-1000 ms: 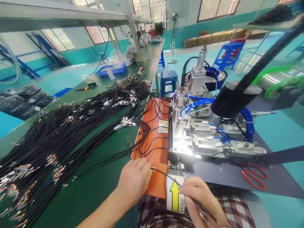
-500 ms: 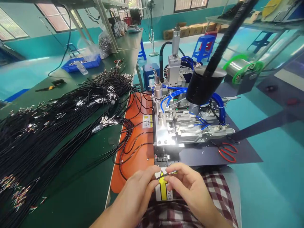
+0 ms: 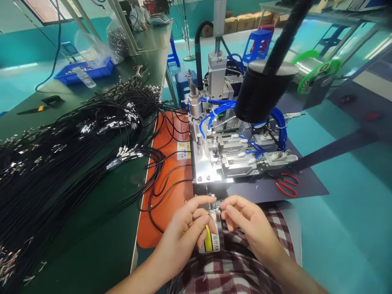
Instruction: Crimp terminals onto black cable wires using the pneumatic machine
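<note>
My left hand (image 3: pixel 190 226) is closed with the thumb against the curled fingers, its index finger stretched toward the machine. From its grip stick out the thin coloured wires (image 3: pixel 215 212) of a black cable's end; the rest of that cable is mostly hidden by the hand. Just right of the wire tips is my right hand (image 3: pixel 249 222), fingers loosely bent and apart, with nothing visible in them. Both hands are above the yellow arrow label (image 3: pixel 208 240), at the front of a metal bench machine (image 3: pixel 208 169) with blue air hoses.
Many black cables (image 3: pixel 70 163) cover the green table (image 3: pixel 101 245) at left, some crossing an orange plate (image 3: pixel 165 179). Red-handled scissors (image 3: pixel 288 185) lie right of the machine. A black lamp head (image 3: pixel 260 96) hangs above it. A blue tray (image 3: pixel 65 75) stands farther back.
My right fingers have let go of the cable end and drawn slightly apart from it. My left index finger has straightened. The view has shifted, with the scene sliding left and up.
</note>
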A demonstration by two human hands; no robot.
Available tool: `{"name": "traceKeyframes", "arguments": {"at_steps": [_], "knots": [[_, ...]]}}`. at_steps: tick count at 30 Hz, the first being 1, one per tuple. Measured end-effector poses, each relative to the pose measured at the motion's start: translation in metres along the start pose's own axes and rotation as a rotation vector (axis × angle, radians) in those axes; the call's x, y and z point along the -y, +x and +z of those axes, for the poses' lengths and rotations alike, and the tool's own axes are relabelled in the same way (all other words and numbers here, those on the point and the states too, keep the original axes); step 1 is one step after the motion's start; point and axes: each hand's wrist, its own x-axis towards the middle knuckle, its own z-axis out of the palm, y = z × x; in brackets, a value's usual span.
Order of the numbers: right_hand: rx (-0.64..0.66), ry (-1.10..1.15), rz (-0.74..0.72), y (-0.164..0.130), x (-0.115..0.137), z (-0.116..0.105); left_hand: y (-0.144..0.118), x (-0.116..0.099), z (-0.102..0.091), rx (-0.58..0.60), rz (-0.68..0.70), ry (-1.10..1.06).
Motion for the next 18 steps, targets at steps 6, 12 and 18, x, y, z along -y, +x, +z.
{"name": "traceKeyframes", "arguments": {"at_steps": [6, 12, 18], "knots": [[0.045, 0.049, 0.034, 0.001, -0.008, 0.003, 0.003, 0.001, 0.001, 0.000, 0.006, -0.050], [0.088, 0.099, 0.058, 0.002, -0.013, 0.006, 0.002, 0.001, 0.002, 0.013, -0.010, -0.080], [0.032, -0.012, 0.022, -0.004, -0.017, 0.010, 0.003, -0.003, 0.006, -0.016, 0.005, -0.140]]}}
